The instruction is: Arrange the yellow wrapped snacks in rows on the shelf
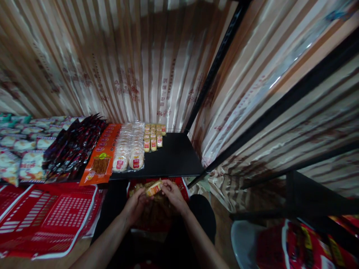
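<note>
My left hand (136, 204) and my right hand (173, 193) meet just below the front edge of a black shelf (176, 157). Both are closed on a small yellow and red snack packet (153, 188), held between them. Under the hands lies a red bag or box (182, 185) with more of these packets. On the shelf stand rows of the same small yellow packets (153, 136), beside clear packs of round white cakes (129, 149).
Left of the cakes lie orange snack packs (101, 158), dark red packets (74, 145) and pale bags (25, 149). Red printed cartons (47, 218) lie flat at lower left. A striped curtain (126, 59) hangs behind; black rack bars (280, 104) and a red bag (303, 243) are at right.
</note>
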Tool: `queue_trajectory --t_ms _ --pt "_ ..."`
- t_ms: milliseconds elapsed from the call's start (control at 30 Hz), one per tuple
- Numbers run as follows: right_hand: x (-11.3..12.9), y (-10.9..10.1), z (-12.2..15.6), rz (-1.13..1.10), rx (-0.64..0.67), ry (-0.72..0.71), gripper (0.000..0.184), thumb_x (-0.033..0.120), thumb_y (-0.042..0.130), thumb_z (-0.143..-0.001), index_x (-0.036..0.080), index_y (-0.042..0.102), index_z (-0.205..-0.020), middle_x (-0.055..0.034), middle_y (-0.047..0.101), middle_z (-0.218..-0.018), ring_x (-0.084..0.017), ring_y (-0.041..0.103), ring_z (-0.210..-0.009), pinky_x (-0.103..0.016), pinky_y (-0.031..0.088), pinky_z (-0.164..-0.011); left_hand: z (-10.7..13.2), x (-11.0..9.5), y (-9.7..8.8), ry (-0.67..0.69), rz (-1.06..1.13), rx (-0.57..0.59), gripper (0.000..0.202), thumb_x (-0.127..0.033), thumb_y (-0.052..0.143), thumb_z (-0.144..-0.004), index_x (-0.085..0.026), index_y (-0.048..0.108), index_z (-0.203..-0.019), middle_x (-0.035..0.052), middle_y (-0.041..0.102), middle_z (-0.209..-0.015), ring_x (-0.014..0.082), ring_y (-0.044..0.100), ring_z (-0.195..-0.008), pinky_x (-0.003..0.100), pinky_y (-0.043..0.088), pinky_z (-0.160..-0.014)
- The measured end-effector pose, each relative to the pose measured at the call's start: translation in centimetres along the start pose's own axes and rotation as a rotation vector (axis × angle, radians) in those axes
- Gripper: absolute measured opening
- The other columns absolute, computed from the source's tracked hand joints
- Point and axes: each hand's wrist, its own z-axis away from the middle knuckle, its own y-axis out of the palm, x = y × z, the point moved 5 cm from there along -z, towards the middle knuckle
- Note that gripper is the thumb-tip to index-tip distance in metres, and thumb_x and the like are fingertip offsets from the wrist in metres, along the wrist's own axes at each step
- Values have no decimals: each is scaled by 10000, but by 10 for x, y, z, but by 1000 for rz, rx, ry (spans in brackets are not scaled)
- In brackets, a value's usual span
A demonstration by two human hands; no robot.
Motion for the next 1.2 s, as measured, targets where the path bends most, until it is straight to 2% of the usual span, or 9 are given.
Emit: queue_trajectory --t_ms 133,267,400,467,633,733,1000,1100,1200 --pt "-10 -3 0 -1 -74 12 262 381 556 -726 193 549 -907 8 593 -716 -106 558 -575 -228 457 -551 -1 -17 10 173 -286 -24 163 -197 646 -643 -131 617 -790 31 664 -746 108 604 -654 195 433 -594" --pt "-12 -5 0 152 -88 -15 266 367 489 -777 192 537 -971 -27 621 -764 -146 600 -646 -278 497 -610 -5 -38 25 312 -578 -76 182 -242 606 -639 -134 599 -786 -21 597 -583 102 541 -547 190 330 -475" --pt "15 -15 4 596 -295 -262 380 314 523 -777 190 518 -1136 -93 603 -1043 -219 570 -953 -380 467 -832 -12 -57 45 405 -806 -77 154 -253 533 -686 -149 590 -785 -26 582 -589 117 536 -564 203 359 -516" --pt "31 -13 6 760 -305 -425 388 307 513 -801 199 512 -1173 -95 579 -1119 -233 514 -1055 -403 425 -901 -17 -64 55 473 -921 -78 143 -251 504 -705 -156 588 -771 -15 601 -636 128 554 -614 214 391 -575" --pt "48 -8 -3 900 -284 -545 408 301 509 -813 210 480 -1210 -82 600 -1074 -222 534 -989 -375 457 -848 -37 -72 75 570 -1115 -123 119 -219 496 -704 -168 593 -750 -12 601 -679 131 558 -664 218 409 -624" --pt "46 -11 -20 893 -353 -491 367 267 512 -796 183 510 -1153 -89 608 -1012 -220 542 -937 -365 460 -828 -53 -76 85 625 -1105 -129 115 -204 510 -704 -164 601 -762 -5 597 -688 121 551 -659 211 421 -626" --pt "50 -30 -82 791 -534 -399 352 286 503 -759 147 550 -1079 -77 616 -872 -203 549 -812 -323 448 -762 -80 -90 110 639 -831 -134 353 -142 493 -743 -137 501 -1096 85 616 -999 113 598 -769 236 479 -744" --pt "49 -32 -107 746 -558 -354 358 280 492 -747 132 554 -1067 -84 616 -870 -204 551 -802 -320 444 -762 -85 -95 121 643 -799 -103 321 -89 473 -740 -159 534 -1047 79 624 -1041 127 607 -873 245 464 -817" --pt "46 -33 -130 704 -581 -331 372 283 474 -748 125 545 -1077 -92 617 -891 -202 559 -792 -311 445 -748 -90 -101 125 644 -871 -162 279 -82 468 -738 -155 574 -985 87 620 -1073 153 583 -976 253 442 -857"
